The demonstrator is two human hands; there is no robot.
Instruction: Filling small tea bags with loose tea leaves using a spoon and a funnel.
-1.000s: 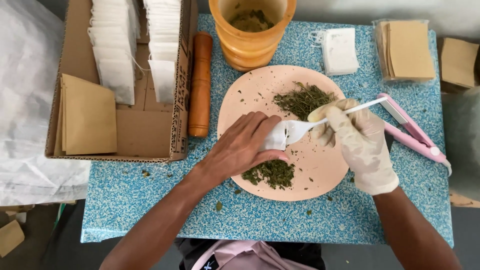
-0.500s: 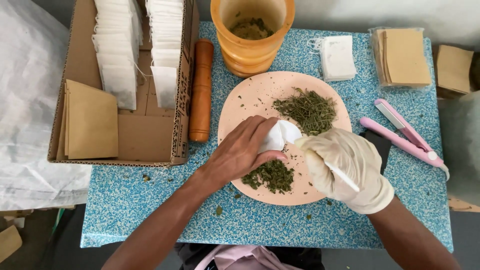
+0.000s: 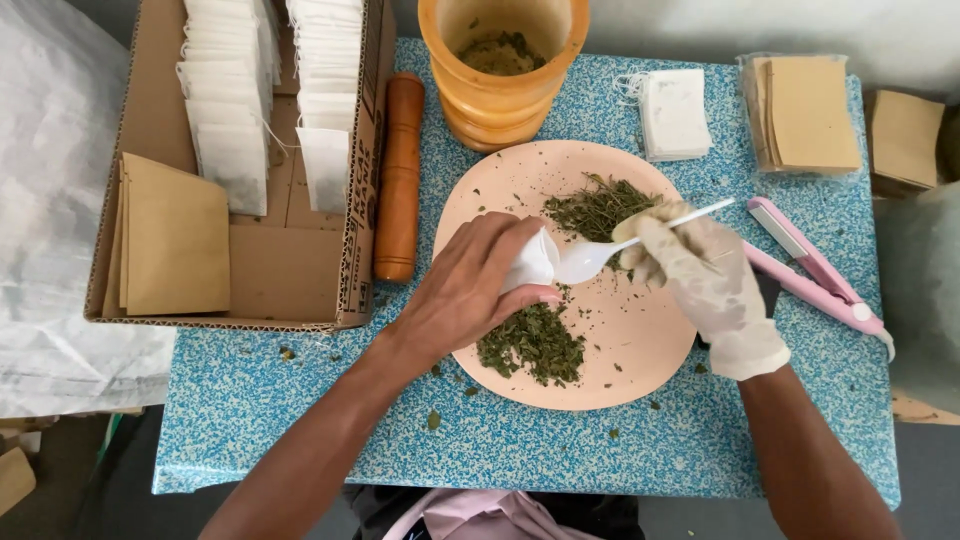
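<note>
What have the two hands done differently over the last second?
The gloved right hand dipped toward the near herb pile, then lifted back; its white spoon now meets the small white bag that the left hand holds. The left hand, pink plate and both herb piles stayed put.

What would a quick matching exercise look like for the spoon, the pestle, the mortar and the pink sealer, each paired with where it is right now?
Things:
1. white spoon
2. wooden pestle
3. orange mortar
4. pink sealer

Places:
A. table's far edge, beyond the plate
B. beside the cardboard box
C. right of the plate
D. in the gloved right hand, tip at the small white bag

Pairs: 1-D, 2-B, 3-A, 4-C
</note>
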